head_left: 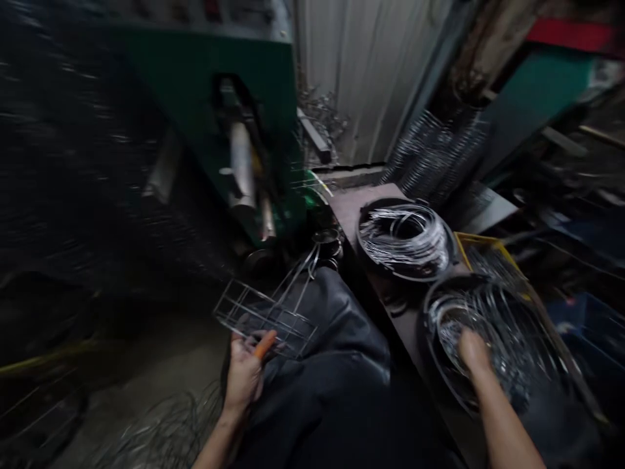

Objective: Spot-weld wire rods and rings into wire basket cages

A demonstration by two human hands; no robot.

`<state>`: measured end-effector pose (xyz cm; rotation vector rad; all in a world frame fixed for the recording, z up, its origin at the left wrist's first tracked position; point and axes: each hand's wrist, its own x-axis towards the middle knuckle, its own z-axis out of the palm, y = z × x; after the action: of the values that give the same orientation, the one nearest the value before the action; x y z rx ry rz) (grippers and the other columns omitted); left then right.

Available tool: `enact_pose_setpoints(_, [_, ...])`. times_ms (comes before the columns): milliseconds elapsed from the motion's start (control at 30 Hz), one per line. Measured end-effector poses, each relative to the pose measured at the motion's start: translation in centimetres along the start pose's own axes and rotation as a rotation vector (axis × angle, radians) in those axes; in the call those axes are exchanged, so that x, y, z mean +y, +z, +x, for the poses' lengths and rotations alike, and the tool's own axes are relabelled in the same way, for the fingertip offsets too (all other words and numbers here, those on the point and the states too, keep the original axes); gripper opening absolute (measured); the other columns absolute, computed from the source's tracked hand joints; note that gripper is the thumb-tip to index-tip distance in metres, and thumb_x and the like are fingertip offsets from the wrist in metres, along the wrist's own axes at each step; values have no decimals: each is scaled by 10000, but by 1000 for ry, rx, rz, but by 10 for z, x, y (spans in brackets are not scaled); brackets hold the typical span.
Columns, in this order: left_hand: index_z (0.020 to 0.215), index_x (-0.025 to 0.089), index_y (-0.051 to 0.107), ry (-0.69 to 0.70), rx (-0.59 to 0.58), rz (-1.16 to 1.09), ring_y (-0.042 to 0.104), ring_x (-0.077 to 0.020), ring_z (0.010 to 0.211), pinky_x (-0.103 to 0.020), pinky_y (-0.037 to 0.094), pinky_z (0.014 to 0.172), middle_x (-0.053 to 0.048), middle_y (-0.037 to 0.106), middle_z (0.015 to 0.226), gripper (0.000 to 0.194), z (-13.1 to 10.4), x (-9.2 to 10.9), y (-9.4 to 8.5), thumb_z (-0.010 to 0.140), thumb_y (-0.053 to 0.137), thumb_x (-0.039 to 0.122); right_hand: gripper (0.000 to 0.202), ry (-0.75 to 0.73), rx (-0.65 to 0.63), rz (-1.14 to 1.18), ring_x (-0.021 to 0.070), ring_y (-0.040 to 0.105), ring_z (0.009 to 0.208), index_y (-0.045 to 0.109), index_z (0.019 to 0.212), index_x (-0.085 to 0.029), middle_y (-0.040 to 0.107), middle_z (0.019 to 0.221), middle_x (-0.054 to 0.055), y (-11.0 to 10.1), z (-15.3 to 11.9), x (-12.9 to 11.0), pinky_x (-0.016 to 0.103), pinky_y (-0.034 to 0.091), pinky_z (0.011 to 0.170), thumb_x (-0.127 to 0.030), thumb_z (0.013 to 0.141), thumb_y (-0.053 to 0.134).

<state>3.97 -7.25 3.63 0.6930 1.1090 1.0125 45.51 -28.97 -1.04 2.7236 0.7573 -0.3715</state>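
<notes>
My left hand (249,365), with orange coverings on some fingers, grips a small wire rack (266,312) above my lap. The rack is a grid of thin metal rods, with longer bent wires reaching up and away from it. Over to the right, my right hand (473,352) reaches into a round bowl (444,319) of small metal pieces. That bowl sits inside a larger round tub (430,352) with curved wires. The right fingers are hidden and blurred, so what they touch cannot be made out.
A second tub (360,238) of looped wire (405,238) stands on the bench (361,195). A green machine (195,85) with a protruding rod (241,163) stands ahead. Stacked coiled wire (430,156) and a yellow-edged crate (481,240) lie right. Loose wire (166,423) covers the floor at left.
</notes>
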Motion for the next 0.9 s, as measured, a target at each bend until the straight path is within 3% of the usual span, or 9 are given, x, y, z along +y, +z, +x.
enact_pose_setpoints(100, [1244, 335, 363, 25, 7, -44, 541, -94, 709, -309, 541, 659, 49, 508, 805, 737, 1, -4, -2, 611, 723, 220, 354, -58, -30, -21, 279, 667, 772, 623, 566, -168, 677, 729, 177, -4, 8, -1, 323, 495, 649, 14, 753, 384])
enact_pose_setpoints(200, [1267, 340, 337, 44, 20, -68, 536, -87, 709, -314, 539, 673, 48, 493, 823, 748, 0, -6, -4, 630, 714, 231, 392, -67, -49, -9, 267, 665, 631, 425, 358, -240, 623, 526, 109, 2, 14, 1, 332, 497, 576, -20, 681, 441])
enact_pose_setpoints(333, [1273, 334, 334, 65, 13, -93, 530, -84, 693, -301, 538, 668, 51, 491, 812, 758, -1, -4, -9, 628, 720, 231, 375, -44, 45, 110, 302, 641, 572, 338, 342, -281, 583, 488, 139, 8, 12, 16, 398, 466, 551, -150, 646, 512])
enact_pose_setpoints(467, [1262, 327, 347, 32, 5, -128, 531, -79, 637, -299, 540, 640, 64, 500, 787, 776, 5, 5, -13, 598, 739, 239, 238, -120, 206, 284, 327, 631, 591, 465, 449, -325, 610, 571, 175, -22, 4, 7, 430, 449, 552, -365, 677, 524])
enact_pose_setpoints(567, [1255, 312, 350, 33, -29, -148, 527, -79, 633, -304, 543, 638, 65, 498, 762, 744, 8, 13, -12, 617, 726, 241, 243, -445, 288, 540, 301, 650, 693, 615, 669, -286, 675, 723, 130, -65, -7, -46, 399, 486, 613, -507, 674, 516])
enact_pose_setpoints(700, [1260, 302, 339, 60, -44, -162, 523, -78, 639, -325, 553, 643, 60, 494, 766, 718, 7, 21, -7, 644, 702, 235, 279, -989, 237, 630, 226, 636, 767, 626, 811, -223, 681, 822, 73, -119, -29, -165, 323, 486, 702, -451, 759, 473])
enact_pose_setpoints(767, [1266, 298, 331, 74, -33, -165, 521, -77, 626, -330, 557, 633, 61, 489, 762, 728, 6, 23, -5, 643, 700, 230, 244, -1189, 176, 622, 202, 619, 768, 621, 833, -214, 668, 832, 63, -139, -39, -223, 303, 469, 701, -387, 797, 453])
enact_pose_setpoints(833, [1274, 294, 322, 99, -22, -168, 511, -72, 609, -325, 558, 620, 63, 481, 751, 735, 5, 27, -4, 646, 698, 226, 220, -1304, 106, 647, 190, 602, 746, 614, 796, -201, 654, 796, 54, -153, -48, -272, 292, 453, 683, -365, 798, 467])
enact_pose_setpoints(900, [1282, 291, 313, 127, -10, -171, 499, -71, 602, -315, 558, 601, 62, 475, 747, 740, 7, 31, -5, 651, 695, 227, 219, -1318, 21, 722, 175, 579, 679, 600, 725, -188, 628, 703, 34, -163, -53, -308, 275, 436, 628, -375, 780, 499])
